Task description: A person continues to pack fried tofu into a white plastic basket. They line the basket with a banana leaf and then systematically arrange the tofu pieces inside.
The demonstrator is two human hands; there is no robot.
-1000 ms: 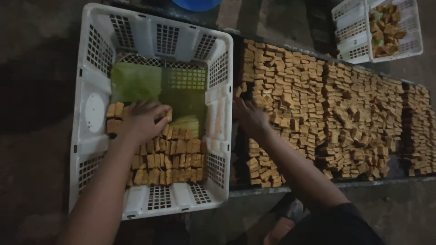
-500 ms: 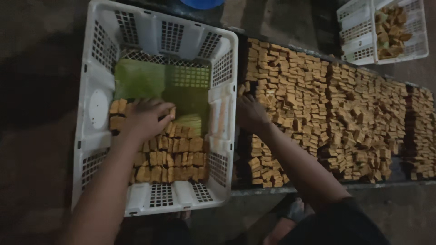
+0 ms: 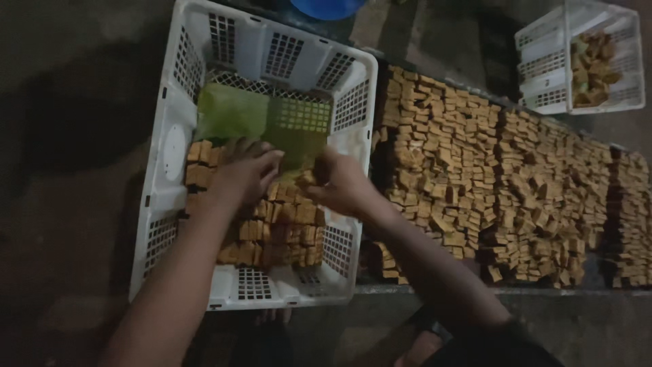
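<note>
A white perforated plastic crate (image 3: 175,143) stands on the dark floor, lined with green leaf (image 3: 234,112) and partly filled with rows of brown cubes (image 3: 285,231). My left hand (image 3: 243,173) rests palm down on the packed cubes at the crate's left middle. My right hand (image 3: 339,182) is inside the crate near its right wall, fingers closed around a few brown cubes just above the packed rows.
A long tray of several hundred brown cubes (image 3: 502,183) lies to the right of the crate. A second white crate (image 3: 543,75) holding some cubes sits at the top right. A blue tub (image 3: 326,7) shows at the top edge.
My right hand has come from the tray's left edge into the crate, carrying cubes. My left hand stays on the packed cubes, shifted slightly.
</note>
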